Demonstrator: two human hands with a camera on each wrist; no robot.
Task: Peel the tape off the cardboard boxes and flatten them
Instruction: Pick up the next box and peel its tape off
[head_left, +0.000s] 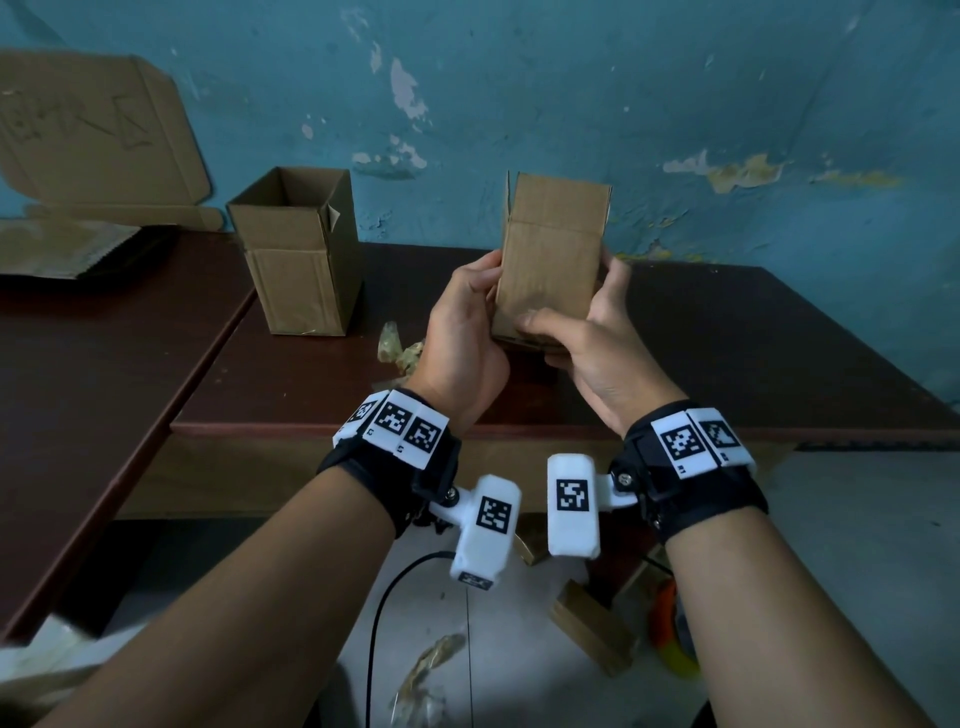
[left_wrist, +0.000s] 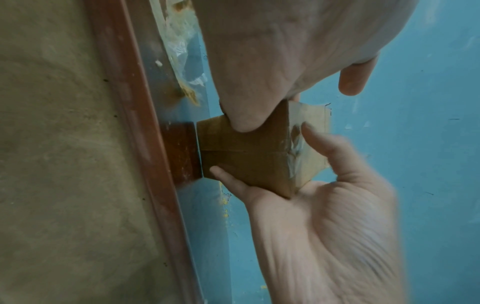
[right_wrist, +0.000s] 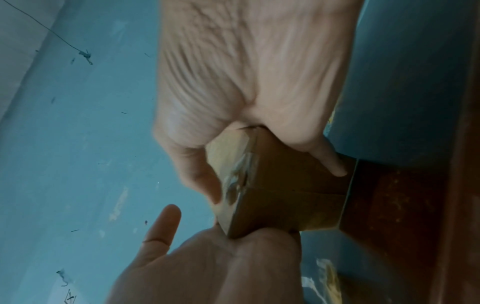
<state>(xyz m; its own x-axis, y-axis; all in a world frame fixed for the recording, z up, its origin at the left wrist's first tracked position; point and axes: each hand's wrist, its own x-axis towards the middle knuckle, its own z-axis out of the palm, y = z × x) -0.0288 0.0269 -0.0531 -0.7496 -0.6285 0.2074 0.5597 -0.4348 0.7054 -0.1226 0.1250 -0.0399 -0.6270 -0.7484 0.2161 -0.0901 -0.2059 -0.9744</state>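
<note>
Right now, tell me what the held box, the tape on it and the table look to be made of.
Held box: matte brown cardboard, by its creased fold lines and thin flap edges.
Tape: seemingly clear glossy plastic film; it glints and wrinkles over the bottom edge.
Table: dark reddish-brown smooth top, likely laminate or varnished wood; which, I cannot tell.
Both the left hand and right hand grip the box.

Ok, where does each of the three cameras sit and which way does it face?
Head: worn on the head, looks forward and down at both forearms, left hand and right hand gripping the small brown cardboard box over the dark brown table.
Left wrist: looks along the left palm at the box's taped bottom.
Right wrist: looks along the right palm at the same bottom.
Shared: all views show the box and both hands.
</note>
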